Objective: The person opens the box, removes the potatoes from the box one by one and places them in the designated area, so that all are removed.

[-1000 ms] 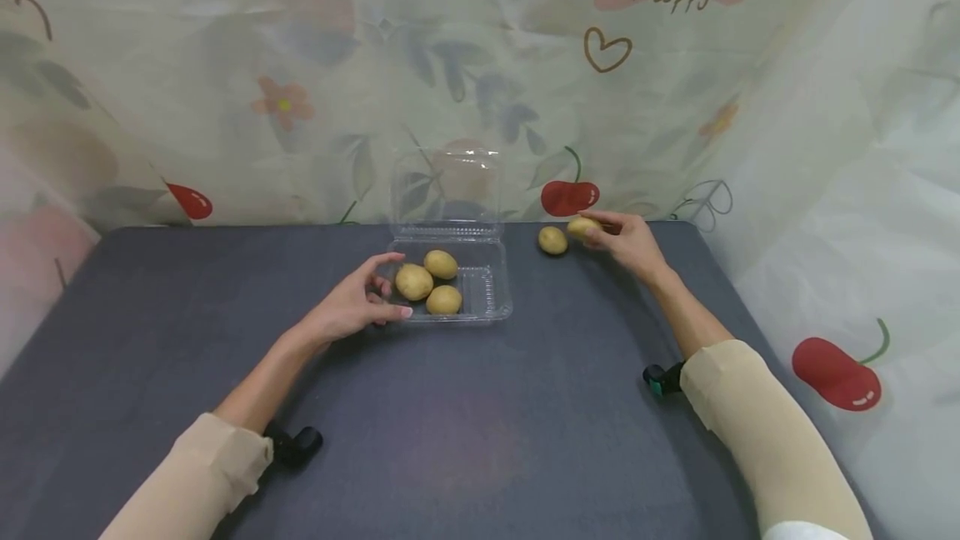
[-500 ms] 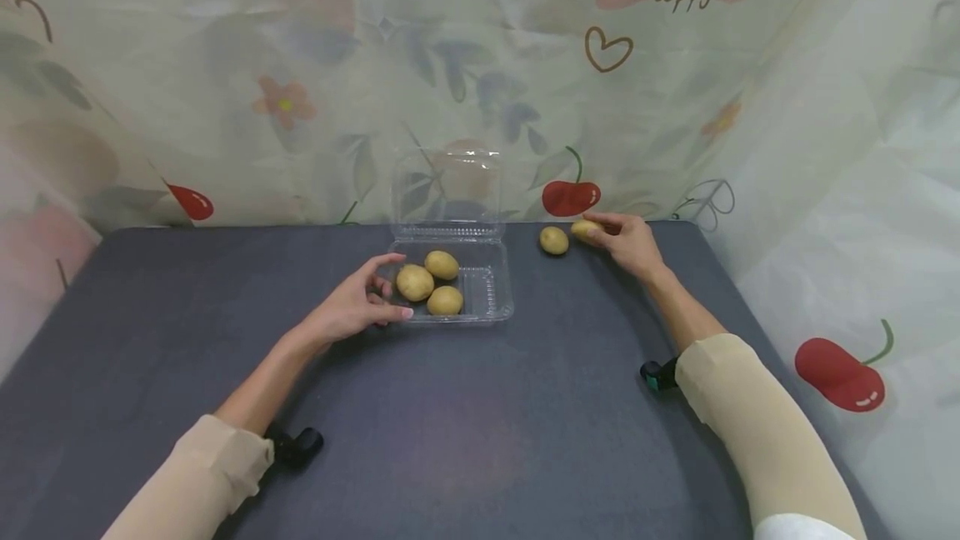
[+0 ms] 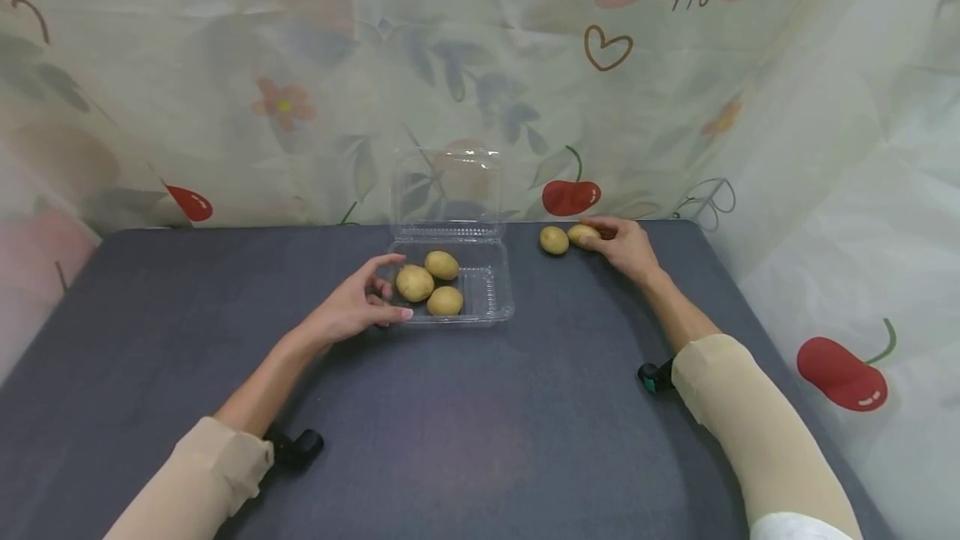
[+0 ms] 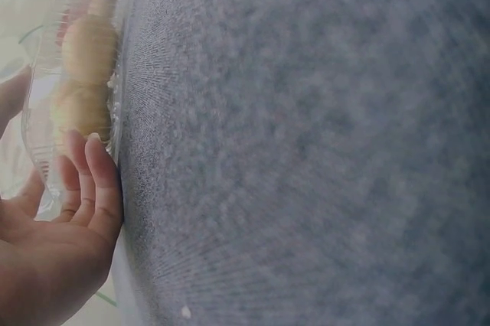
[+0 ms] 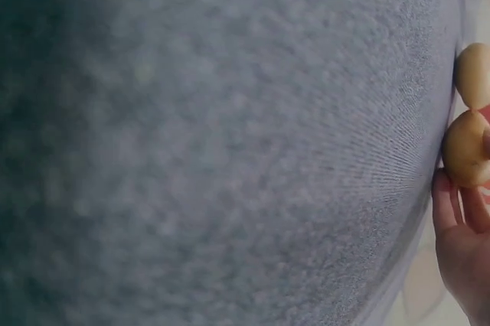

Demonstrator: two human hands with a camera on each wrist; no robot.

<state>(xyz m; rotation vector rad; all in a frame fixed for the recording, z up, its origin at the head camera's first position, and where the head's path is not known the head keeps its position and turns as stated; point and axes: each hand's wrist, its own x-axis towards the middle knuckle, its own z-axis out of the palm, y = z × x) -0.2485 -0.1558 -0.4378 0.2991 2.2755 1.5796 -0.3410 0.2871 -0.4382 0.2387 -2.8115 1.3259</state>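
A clear plastic clamshell container [image 3: 497, 294] stands near the back of the table, its lid [image 3: 450, 186] raised upright. Three potatoes sit in its base: a larger one [image 3: 414, 282] at the left, one behind [image 3: 442, 265] and one in front [image 3: 446, 301]. My left hand [image 3: 352, 304] grips the container's left end, thumb at the front rim and index finger farther back. To the right, my right hand [image 3: 630, 248] pinches a potato [image 3: 581, 234] low at the table's back edge. Just left of it lies another potato [image 3: 553, 241]; in the right wrist view the held potato [image 5: 464, 150] meets it.
The dark grey cloth-covered table [image 3: 465, 423] runs back to a printed curtain [image 3: 465, 65]. A second sheet [image 3: 847, 232] hangs along the right side. Black wrist cameras sit below both forearms.
My right hand has lowered slightly with the potato, which now sits closer to the neighbouring one. The left hand and the container have stayed in place.
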